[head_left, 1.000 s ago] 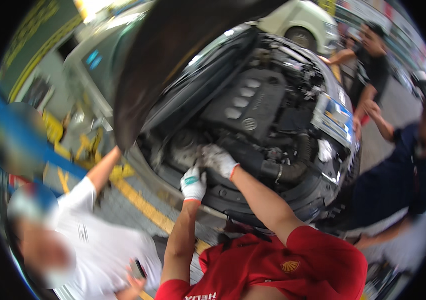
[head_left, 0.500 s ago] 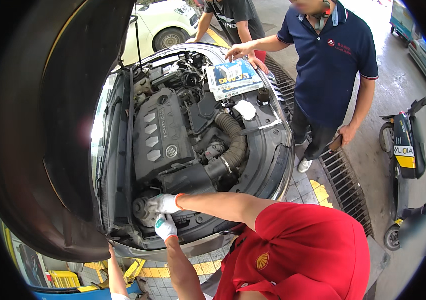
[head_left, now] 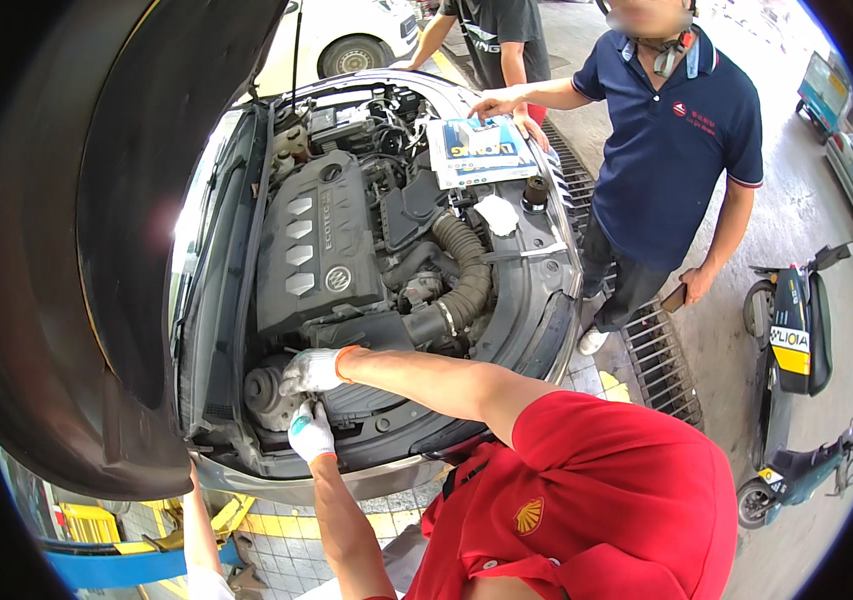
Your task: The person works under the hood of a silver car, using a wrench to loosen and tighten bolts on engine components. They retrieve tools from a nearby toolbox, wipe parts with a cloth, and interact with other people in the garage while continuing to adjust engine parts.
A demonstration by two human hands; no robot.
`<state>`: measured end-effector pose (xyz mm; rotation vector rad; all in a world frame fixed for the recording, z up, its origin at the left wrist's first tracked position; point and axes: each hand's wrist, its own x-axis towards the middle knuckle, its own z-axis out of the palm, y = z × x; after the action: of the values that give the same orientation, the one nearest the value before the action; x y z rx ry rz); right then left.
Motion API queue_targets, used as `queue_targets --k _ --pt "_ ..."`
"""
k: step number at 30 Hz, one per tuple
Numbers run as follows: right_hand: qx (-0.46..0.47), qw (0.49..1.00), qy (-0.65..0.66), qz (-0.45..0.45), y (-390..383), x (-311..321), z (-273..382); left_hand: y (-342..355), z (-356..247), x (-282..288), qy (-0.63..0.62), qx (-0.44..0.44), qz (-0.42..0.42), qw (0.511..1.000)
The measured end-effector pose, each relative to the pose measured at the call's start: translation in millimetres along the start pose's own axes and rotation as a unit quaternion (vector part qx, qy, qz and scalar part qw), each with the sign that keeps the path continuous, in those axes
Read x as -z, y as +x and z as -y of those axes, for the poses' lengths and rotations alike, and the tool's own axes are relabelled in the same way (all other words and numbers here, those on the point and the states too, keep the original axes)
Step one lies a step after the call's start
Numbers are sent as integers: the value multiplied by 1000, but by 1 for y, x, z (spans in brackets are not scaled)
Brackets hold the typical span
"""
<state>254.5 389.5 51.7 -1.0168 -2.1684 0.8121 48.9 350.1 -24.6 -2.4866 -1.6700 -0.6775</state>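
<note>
My right hand [head_left: 314, 370], in a white glove with an orange cuff, is at the near left corner of the engine bay. Its curled fingers meet at the side of a round grey strut mount [head_left: 264, 388]; what they hold is hidden. Just below it, my left hand [head_left: 310, 432], in a white glove with a green patch, has its fingers bent and pressed together beside the same mount. Whatever lies between those fingers cannot be made out. The black engine cover [head_left: 316, 240] lies beyond both hands.
A raised hood [head_left: 96, 250] fills the left. Blue-and-white boxes [head_left: 481, 150], a white cloth [head_left: 496, 214] and a dark cylindrical part [head_left: 535, 193] rest along the car's front. A person in navy [head_left: 671, 150] touches the boxes. Another person's bare forearm [head_left: 198, 525] reaches the fender.
The whole view has shifted a little, moving the engine bay slightly left and up in the picture. Both my hands stay at the strut mount, close together.
</note>
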Motion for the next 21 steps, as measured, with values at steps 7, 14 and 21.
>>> queue_targets --k 7,14,21 --pt "-24 987 145 -58 -4 -22 23 -7 15 1 36 -7 -17 999" --pt "31 995 85 -40 -8 -43 -16 2 17 -4 21 -29 -23 999" --pt "-126 963 236 -40 -13 -20 28 -5 17 -11 38 -7 -47 998"
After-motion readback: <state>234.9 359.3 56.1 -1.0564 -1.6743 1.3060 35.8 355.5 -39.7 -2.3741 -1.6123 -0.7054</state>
